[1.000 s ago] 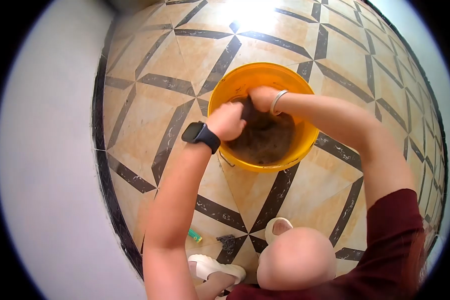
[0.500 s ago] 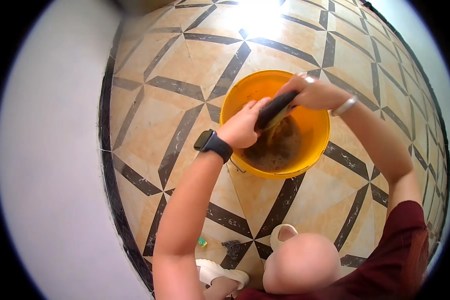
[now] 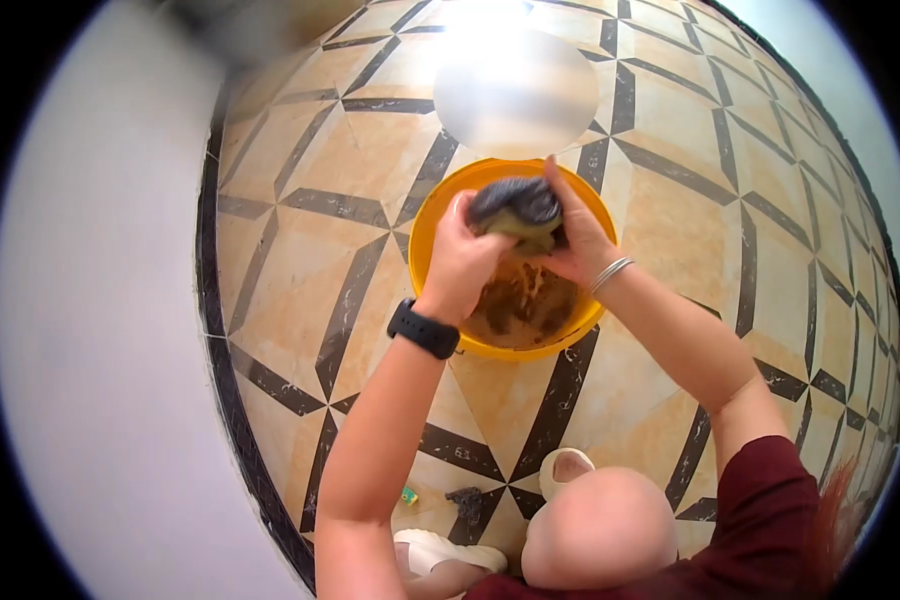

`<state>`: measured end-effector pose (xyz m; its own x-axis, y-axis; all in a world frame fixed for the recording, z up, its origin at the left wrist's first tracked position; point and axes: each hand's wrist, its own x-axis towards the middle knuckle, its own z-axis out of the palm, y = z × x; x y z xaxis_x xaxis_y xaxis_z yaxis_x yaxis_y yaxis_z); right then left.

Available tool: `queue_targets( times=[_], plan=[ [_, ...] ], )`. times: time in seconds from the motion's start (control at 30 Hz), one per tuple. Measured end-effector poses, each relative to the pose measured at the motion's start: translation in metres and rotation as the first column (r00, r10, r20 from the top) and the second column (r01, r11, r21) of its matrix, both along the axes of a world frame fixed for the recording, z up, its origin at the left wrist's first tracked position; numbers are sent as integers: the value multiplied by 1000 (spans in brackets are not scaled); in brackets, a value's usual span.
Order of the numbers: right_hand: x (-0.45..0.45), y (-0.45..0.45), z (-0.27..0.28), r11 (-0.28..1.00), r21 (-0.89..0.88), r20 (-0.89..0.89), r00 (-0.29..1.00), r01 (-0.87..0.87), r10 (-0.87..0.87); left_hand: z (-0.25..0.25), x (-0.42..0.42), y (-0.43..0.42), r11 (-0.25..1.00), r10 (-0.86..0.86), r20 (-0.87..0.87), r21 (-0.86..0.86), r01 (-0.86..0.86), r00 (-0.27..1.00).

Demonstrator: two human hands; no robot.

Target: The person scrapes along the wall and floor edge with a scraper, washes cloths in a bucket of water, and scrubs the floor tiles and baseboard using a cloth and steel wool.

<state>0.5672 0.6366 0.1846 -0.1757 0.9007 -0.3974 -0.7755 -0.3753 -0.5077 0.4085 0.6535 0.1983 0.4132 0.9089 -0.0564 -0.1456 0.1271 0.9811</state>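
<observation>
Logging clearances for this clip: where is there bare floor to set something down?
Bare: the floor between white wall and yellow bucket, and beyond the right forearm. Crowded: the bucket's mouth, with left hand and right hand gripping a dark bundle, and around the sandals, near a grey scrap and green item.

From where I stood, the glossy floor point(image 3: 660, 240) spread out in beige and cream tiles, crossed by dark, marbled bands that met in star-like points. A plain, pale left wall point(image 3: 110, 300) rose beside it, with black edging point(image 3: 210, 250) running along its foot. Across the room, the pale right wall point(image 3: 860, 80) had a dark border at the floor too. Strong white glare point(image 3: 485, 35) lit the far tiles, with a hazy round patch point(image 3: 515, 100) just below. The brownish shape point(image 3: 270, 30) at upper left was perhaps furniture, though too blurred to tell
</observation>
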Motion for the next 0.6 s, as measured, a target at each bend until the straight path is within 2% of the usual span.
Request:
queue_targets(
  times=[0.03,0.1,0.13,0.2,0.23,0.3,0.33,0.37,0.43,0.47,0.5,0.53,0.6],
  plan=[
    [-2,3,-12,999,23,58,997,49,-50,-7,-8,1,996,-34,-144,73,45,989],
    [-9,5,-20,976,69,182,960,205,-215,-9,-20,-14,988,-21,-214,-155,-13,977],
    [-15,3,-18,951,175,252,922,254,-293,0,-23,-16,926,-52,-30,-375,37,998],
    [-28,-7,-9,872,379,358,820,310,-447,10,-34,-18,667,28,329,-709,228,944],
    [-34,-14,1,863,435,566,668,255,-483,4,-32,-15,652,-23,460,-666,362,887],
    [-42,-21,1,781,619,653,500,79,-569,9,-25,-9,683,17,486,-644,345,874],
    [-46,-24,0,728,685,671,410,-23,-618,11,-21,-5,695,36,499,-635,337,866],
    [-52,-25,0,631,774,611,320,-49,-724,9,-16,2,710,73,467,-645,283,881],
    [-57,-19,-10,581,811,584,175,-74,-793,-14,-5,16,829,79,367,-541,143,927],
    [-62,-17,-14,580,815,566,223,-4,-794,-27,3,17,874,86,316,-480,81,945],
    [-66,-14,-18,576,815,541,270,68,-797,-25,17,10,902,255,280,-413,-124,925],
    [-70,-14,-15,666,710,555,400,228,-729,-29,22,8,917,347,178,-270,-294,921],
    [-73,-9,-5,797,381,482,635,468,-604,-37,32,9,835,547,10,74,-546,837]
  ],
)
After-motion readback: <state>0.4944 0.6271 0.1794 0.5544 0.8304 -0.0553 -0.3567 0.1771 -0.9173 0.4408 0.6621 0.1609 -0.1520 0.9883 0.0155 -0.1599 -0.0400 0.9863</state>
